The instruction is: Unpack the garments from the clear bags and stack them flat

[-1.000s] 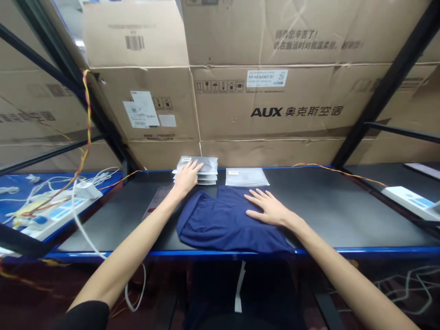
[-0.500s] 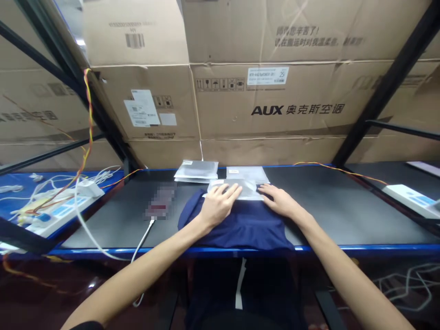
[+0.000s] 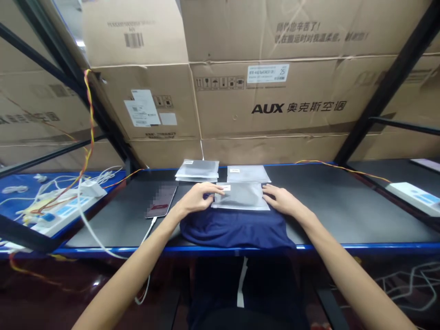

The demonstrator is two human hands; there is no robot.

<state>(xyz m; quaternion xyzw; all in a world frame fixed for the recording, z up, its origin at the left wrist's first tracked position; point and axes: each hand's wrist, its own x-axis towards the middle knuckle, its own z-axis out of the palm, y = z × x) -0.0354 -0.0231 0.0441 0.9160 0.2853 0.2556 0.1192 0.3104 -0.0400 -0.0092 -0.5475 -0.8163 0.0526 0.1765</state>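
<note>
A translucent plastic pouch with a small white label lies on a dark blue cloth at the table's front. My left hand is at the pouch's left edge, fingertips on its upper left corner and the thumb near its side. At the right edge rests my right hand, its fingers apart and touching the pouch's side. Behind, a stack of similar pouches lies on the left and another pouch on the right.
A phone with a white cable lies left on the black tabletop. Power strips stand at far left and right. Large cardboard boxes form the back wall, between black metal posts.
My left hand has moved left from the top of the pouch to its left edge. The pouch lies slightly nearer and more of it shows. My right hand has barely moved.
</note>
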